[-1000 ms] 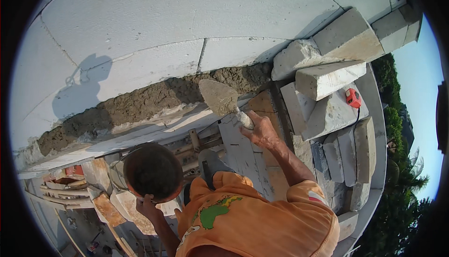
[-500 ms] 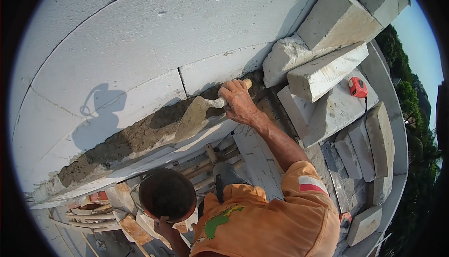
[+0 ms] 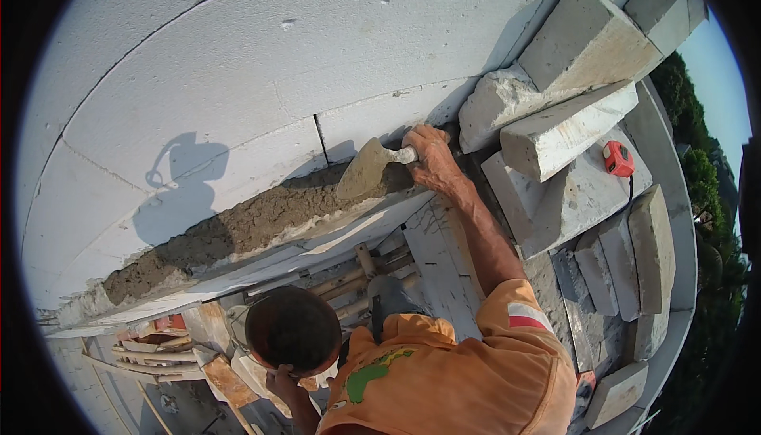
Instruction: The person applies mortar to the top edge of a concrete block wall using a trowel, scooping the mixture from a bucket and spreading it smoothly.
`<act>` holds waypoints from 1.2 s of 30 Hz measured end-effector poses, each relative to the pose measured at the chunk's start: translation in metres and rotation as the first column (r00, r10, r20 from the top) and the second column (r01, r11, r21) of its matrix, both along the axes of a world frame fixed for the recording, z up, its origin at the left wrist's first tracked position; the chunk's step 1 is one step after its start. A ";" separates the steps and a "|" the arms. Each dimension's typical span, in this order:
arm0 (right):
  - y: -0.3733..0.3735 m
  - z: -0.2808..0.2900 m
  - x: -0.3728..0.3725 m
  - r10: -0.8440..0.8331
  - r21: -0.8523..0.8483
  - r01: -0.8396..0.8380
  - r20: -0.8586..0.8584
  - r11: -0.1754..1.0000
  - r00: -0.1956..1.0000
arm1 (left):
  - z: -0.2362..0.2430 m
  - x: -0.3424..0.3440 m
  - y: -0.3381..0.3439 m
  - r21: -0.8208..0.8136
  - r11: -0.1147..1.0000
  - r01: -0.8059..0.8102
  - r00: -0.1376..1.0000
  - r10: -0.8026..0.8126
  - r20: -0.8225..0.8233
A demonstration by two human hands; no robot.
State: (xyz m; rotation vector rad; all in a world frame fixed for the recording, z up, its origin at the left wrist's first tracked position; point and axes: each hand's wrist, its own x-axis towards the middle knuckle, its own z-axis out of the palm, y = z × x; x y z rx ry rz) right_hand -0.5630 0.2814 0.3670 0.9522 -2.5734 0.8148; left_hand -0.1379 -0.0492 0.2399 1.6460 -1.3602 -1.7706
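My right hand (image 3: 434,158) is closed round the handle of a trowel (image 3: 365,169), whose mortar-smeared blade points left. The blade stands over a strip of wet grey mortar (image 3: 261,215) that runs along the ledge at the foot of the white block wall. Low in the view, my left hand (image 3: 284,379) grips the near rim of a round bucket (image 3: 292,332). The bucket's inside is dark, and I cannot make out what it holds. Its left side hides part of the loose blocks behind.
White blocks (image 3: 309,62) rise beyond the mortar. Cut blocks (image 3: 567,130) lie stacked at the right, with a red tape measure (image 3: 618,158) on one. Wooden poles (image 3: 158,360) and broken pieces are below at the left. A curved parapet (image 3: 670,173) edges the right side.
My right hand has drawn the trowel toward the right and back along the mortar, and its blade has turned more upright. The view has shifted slightly. My left hand still grips the bucket.
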 end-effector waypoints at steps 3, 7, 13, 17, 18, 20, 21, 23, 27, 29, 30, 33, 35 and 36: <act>0.010 0.007 -0.005 -0.157 0.110 0.162 -0.054 0.981 0.986 | -0.004 -0.002 -0.001 0.003 1.000 0.003 1.000 -0.003 -0.023; -0.020 0.041 0.045 -0.117 0.020 0.117 -0.039 0.993 0.992 | -0.005 -0.001 -0.007 -0.016 1.000 0.018 0.999 -0.019 -0.048; -0.058 0.018 0.136 0.004 0.096 -0.051 0.432 0.994 0.902 | 0.001 -0.005 -0.007 -0.017 1.000 -0.001 0.998 0.000 -0.064; -0.071 -0.002 0.166 -0.052 0.352 -0.127 0.459 0.927 0.887 | 0.016 -0.013 -0.007 -0.007 1.000 0.012 0.993 -0.012 -0.117; -0.069 -0.007 0.167 0.004 0.349 -0.176 0.442 0.920 0.897 | 0.013 -0.023 -0.005 -0.065 0.998 -0.013 0.990 0.004 -0.141; -0.080 -0.001 0.168 0.038 0.459 -0.282 0.472 0.842 0.881 | 0.014 -0.029 -0.008 -0.038 0.998 0.045 0.985 -0.050 -0.164; -0.090 -0.005 0.169 0.068 0.451 -0.316 0.485 0.835 0.872 | 0.026 -0.039 -0.004 -0.043 0.998 0.052 0.991 -0.057 -0.118; -0.107 -0.005 0.167 0.162 0.622 -0.419 0.427 0.662 0.890 | 0.014 -0.030 -0.002 -0.098 0.994 0.037 0.986 -0.053 -0.161; -0.150 -0.024 0.164 0.298 0.667 -0.427 0.306 0.610 0.904 | 0.034 -0.039 0.005 -0.119 0.992 0.029 0.984 -0.049 -0.172; -0.168 -0.043 0.166 0.431 0.647 -0.487 0.261 0.587 0.864 | 0.037 -0.043 0.010 -0.102 0.995 0.018 0.985 -0.035 -0.172; -0.177 -0.057 0.169 0.434 0.643 -0.488 0.257 0.590 0.863 | 0.040 -0.046 0.010 -0.090 0.996 0.023 0.983 -0.039 -0.177; -0.200 -0.087 0.179 0.508 0.577 -0.598 0.334 0.557 0.794 | 0.041 -0.047 0.015 -0.108 0.993 0.044 0.981 -0.063 -0.181; -0.206 -0.090 0.185 0.458 0.496 -0.632 0.438 0.595 0.774 | 0.052 -0.048 0.017 -0.101 0.993 0.060 0.986 -0.074 -0.149; -0.207 -0.091 0.188 0.465 0.488 -0.640 0.441 0.593 0.767 | 0.048 -0.046 0.017 -0.106 0.993 0.054 0.988 -0.069 -0.140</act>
